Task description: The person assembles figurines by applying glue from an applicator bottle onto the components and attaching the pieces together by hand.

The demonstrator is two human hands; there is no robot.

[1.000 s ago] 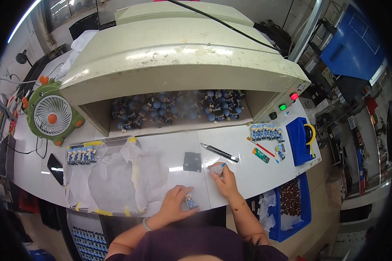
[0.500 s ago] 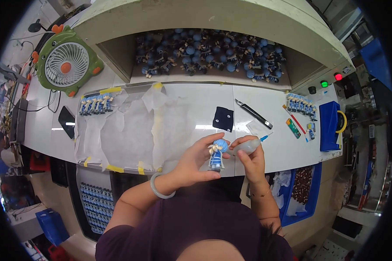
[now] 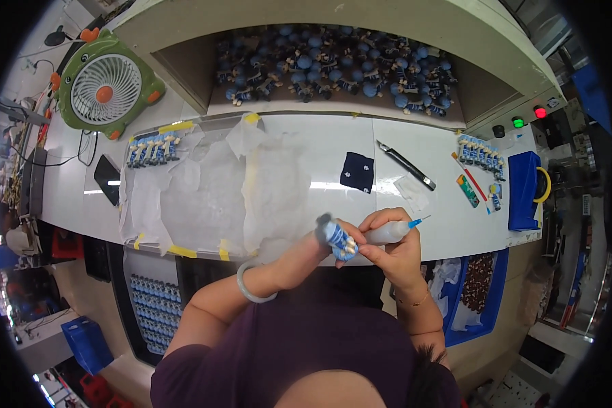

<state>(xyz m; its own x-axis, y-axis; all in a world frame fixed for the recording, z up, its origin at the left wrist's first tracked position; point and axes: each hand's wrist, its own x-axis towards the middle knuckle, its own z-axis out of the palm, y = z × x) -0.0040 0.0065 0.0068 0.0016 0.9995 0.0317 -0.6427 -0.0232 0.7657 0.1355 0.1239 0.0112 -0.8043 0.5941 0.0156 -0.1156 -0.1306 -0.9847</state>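
The left hand (image 3: 313, 250) was curled around a toy figure (image 3: 336, 234), held tilted, blue head down and dark feet up, over the near edge of the white table (image 3: 326, 153). The right hand (image 3: 400, 255), its fingers bent, gripped a squeeze bottle (image 3: 386, 233) just beside the toy, the blue tip pointing right; whether its thumb touched the toy's head could not be told. Beyond them lay a dark cloth (image 3: 357, 173) and a knife (image 3: 408, 166).
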